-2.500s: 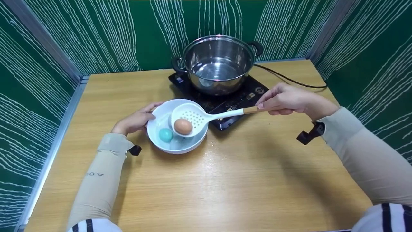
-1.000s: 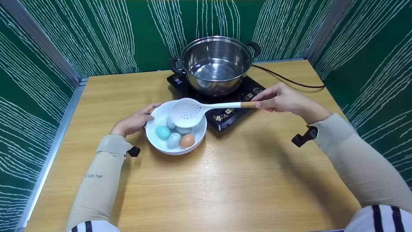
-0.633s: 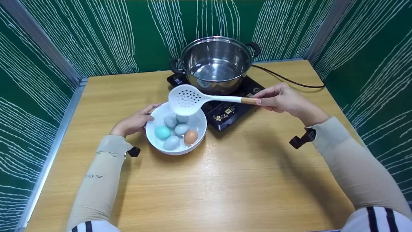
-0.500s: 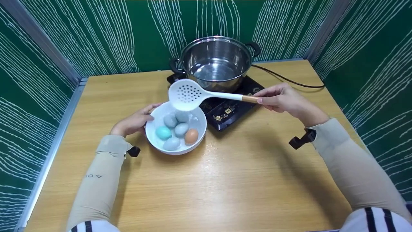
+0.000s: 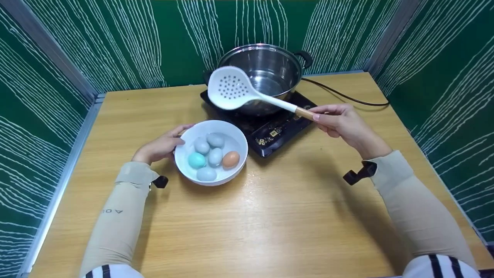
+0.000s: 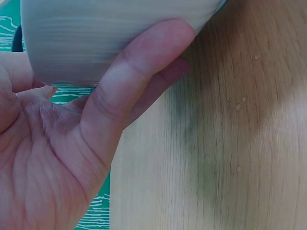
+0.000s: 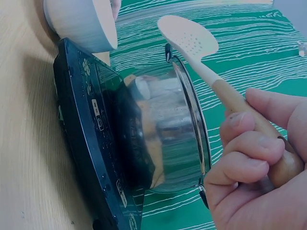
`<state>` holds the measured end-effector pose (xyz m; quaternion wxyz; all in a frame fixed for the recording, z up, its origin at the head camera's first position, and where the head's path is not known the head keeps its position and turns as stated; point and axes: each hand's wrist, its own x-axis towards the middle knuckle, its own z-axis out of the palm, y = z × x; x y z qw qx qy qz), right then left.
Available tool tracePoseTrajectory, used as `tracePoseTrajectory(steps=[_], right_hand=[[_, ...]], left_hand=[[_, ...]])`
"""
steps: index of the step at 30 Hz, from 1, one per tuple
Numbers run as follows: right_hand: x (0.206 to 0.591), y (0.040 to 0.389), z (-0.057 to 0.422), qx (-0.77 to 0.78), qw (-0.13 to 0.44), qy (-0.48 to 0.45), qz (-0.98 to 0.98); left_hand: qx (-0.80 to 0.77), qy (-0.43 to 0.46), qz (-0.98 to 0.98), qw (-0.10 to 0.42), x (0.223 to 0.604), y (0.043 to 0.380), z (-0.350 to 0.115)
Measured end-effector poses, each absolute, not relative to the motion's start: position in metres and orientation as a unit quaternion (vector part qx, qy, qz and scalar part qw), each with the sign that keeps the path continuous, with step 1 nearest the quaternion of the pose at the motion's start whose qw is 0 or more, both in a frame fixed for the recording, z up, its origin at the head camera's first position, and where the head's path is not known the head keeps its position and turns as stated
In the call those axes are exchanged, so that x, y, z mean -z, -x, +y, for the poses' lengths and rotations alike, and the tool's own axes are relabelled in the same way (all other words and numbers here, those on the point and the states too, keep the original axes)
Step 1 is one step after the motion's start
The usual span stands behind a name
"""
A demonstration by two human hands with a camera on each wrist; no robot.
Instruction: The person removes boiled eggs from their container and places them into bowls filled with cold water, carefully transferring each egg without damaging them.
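Observation:
My right hand [image 5: 337, 119] grips the wooden handle [image 7: 261, 122] of a white slotted spoon [image 5: 230, 88], whose perforated head carries nothing and overlaps the pot's near left side in the head view. In the right wrist view the fingers curl round the handle's end. My left hand [image 5: 162, 144] holds the left side of a white bowl [image 5: 242, 148], its thumb lying along the outer wall in the left wrist view. Inside the bowl lie several pale blue eggs [image 5: 215, 157], a turquoise egg [image 5: 197, 160] and a brown egg [image 5: 230, 160].
A steel pot [image 5: 270, 65] with black handles stands on a black induction cooker [image 5: 266, 135] at the back of the wooden table [image 5: 247, 227]. Its cable [image 5: 347, 94] runs to the right. Water drops dot the table beside the bowl. Green walls [image 5: 127, 42] enclose the table.
The brown egg has gone from the slotted spoon into the bowl. My right hand has lifted the spoon up and away from the bowl toward the pot. The left hand stays at the bowl.

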<state>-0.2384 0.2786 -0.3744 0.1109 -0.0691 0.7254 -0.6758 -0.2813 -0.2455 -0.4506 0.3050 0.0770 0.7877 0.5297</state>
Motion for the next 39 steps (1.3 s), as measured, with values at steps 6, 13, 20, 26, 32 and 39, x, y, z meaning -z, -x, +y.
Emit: tracePoseTrajectory(steps=[6,13,20,26,32,39], right_hand=[[0.380,0.238,0.282,0.736,0.083,0.059,0.669],[0.381,0.237,0.291,0.782,0.038,0.037,0.621],[0.382,0.239,0.302,0.814,0.013,-0.014,0.580],[0.385,0.241,0.311,0.827,-0.014,-0.053,0.560],[0.388,0.243,0.319,0.833,-0.029,-0.078,0.547],[0.396,0.246,0.333,0.821,-0.026,-0.111,0.559]], left_hand=[[-0.531,-0.080,0.787,0.303,0.451,0.281,-0.246],[-0.530,-0.076,0.789,0.302,0.450,0.280,-0.247],[-0.527,-0.071,0.791,0.303,0.449,0.279,-0.247],[-0.526,-0.072,0.791,0.302,0.450,0.280,-0.248],[-0.524,-0.078,0.794,0.299,0.451,0.281,-0.247],[-0.535,-0.073,0.786,0.301,0.451,0.280,-0.247]])
